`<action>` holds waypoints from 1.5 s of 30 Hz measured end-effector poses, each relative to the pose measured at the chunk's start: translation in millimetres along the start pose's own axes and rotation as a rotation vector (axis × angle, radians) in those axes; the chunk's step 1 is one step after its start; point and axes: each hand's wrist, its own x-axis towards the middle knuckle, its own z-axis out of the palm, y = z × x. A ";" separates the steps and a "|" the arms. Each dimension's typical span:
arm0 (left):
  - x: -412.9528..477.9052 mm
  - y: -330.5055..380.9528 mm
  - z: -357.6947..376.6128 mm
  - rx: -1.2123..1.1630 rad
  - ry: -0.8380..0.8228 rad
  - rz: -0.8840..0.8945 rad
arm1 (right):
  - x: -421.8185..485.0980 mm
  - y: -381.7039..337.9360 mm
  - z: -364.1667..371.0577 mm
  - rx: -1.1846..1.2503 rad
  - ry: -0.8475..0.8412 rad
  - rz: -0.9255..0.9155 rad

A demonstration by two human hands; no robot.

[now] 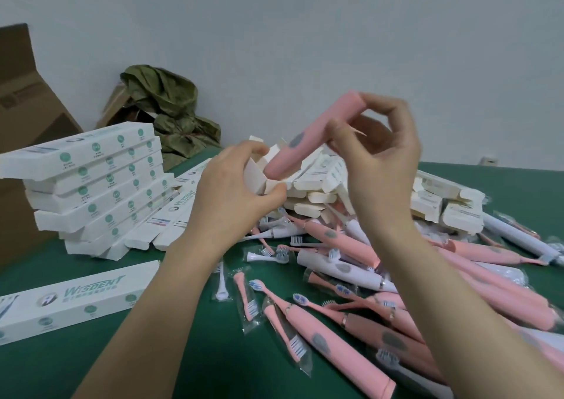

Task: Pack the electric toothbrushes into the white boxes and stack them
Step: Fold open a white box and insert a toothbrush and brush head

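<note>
My right hand pinches a pink electric toothbrush handle near its top end, tilted down to the left. Its lower end sits at the open flaps of a white box, which my left hand grips. A stack of packed white boxes stands at the left. One more white box lies flat at the front left.
Loose pink and white toothbrushes and bagged brush heads cover the green table at the right. Flat unfolded boxes pile behind my hands. Brown cartons and a green bag stand at the back left.
</note>
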 end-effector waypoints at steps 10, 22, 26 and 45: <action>-5.6 1.2 -1.2 -0.025 0.027 0.008 | -3.2 3.4 0.0 -0.680 -0.650 -0.017; -7.6 -1.0 -6.5 -0.107 0.128 -0.050 | -49.5 38.3 11.3 -1.096 -1.172 0.105; -9.1 -1.3 -6.7 -0.113 0.136 -0.032 | -74.8 50.3 44.9 -1.111 -1.100 0.205; -17.4 5.7 14.3 -0.032 0.048 0.065 | 13.9 6.3 -22.9 -0.682 -0.552 0.506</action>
